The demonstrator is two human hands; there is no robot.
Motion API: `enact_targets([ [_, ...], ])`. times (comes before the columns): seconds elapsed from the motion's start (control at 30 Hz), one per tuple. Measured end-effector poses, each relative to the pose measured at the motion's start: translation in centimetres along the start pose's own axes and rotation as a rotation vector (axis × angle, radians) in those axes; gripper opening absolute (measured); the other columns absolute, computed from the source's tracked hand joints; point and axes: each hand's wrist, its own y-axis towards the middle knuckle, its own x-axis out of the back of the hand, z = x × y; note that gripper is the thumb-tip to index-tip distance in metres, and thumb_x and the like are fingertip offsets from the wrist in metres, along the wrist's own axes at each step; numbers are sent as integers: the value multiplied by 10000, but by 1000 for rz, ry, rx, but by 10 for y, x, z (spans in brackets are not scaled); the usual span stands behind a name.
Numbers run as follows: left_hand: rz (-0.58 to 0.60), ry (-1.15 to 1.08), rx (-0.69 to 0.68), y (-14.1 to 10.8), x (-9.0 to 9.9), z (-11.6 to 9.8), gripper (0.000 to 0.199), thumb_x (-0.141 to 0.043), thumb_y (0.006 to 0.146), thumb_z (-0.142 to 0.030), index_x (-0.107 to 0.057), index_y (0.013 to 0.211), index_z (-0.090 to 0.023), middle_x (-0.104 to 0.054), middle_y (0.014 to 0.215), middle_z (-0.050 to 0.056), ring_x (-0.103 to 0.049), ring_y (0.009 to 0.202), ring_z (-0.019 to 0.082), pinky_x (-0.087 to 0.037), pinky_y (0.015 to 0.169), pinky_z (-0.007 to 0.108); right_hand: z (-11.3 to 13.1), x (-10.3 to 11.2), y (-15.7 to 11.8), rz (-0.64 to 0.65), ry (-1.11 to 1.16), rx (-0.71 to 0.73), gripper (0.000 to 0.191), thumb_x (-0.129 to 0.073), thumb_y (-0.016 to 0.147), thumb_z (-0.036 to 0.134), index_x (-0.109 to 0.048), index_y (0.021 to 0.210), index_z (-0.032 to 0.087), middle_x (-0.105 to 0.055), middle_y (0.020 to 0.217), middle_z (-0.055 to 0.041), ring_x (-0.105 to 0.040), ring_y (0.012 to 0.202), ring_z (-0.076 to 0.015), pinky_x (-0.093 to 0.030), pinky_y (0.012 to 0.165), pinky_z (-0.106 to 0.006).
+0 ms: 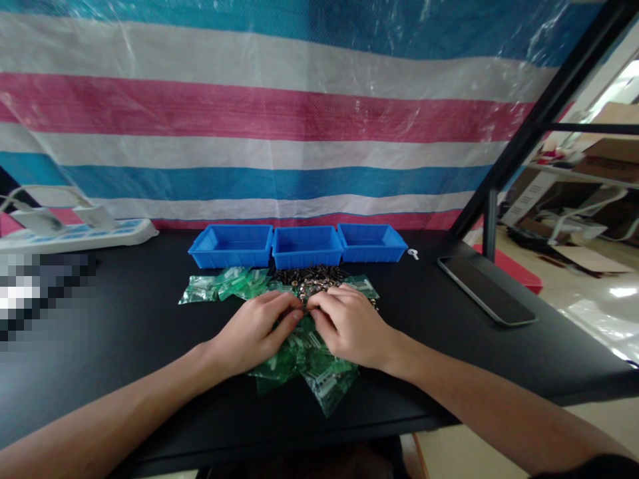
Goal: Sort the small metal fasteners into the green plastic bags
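Observation:
My left hand point(264, 326) and my right hand point(347, 324) meet fingertip to fingertip at the middle of the table. Both are closed in a pinch, and what lies between the fingers is too small and hidden to make out. Beneath them spreads a pile of small green plastic bags point(304, 356) with pale pieces inside. Just beyond the fingers lie loose brass-coloured metal parts point(312, 286), and behind those a heap of dark screw-like pieces point(319, 271). More green bags point(239, 283) lie to the left of the heap.
Three blue trays stand in a row behind the heap: left point(232, 256), middle point(308, 256) and right point(374, 253). A phone point(486, 291) lies at the right. A white power strip point(124, 231) sits back left. A black metal frame point(492, 193) rises at the right edge.

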Motion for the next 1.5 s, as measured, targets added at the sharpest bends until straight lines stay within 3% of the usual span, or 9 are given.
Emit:
enact_targets([
  [1.5, -3, -2, -25, -1, 0, -1, 197, -342, 891, -248, -515, 845, -167, -555, 739, 17, -533, 706, 144, -419, 635, 243, -2, -1, 0, 6, 68, 29, 101, -433, 803, 150, -535, 803, 153, -558, 673, -23, -495, 643, -136, -340, 670, -267],
])
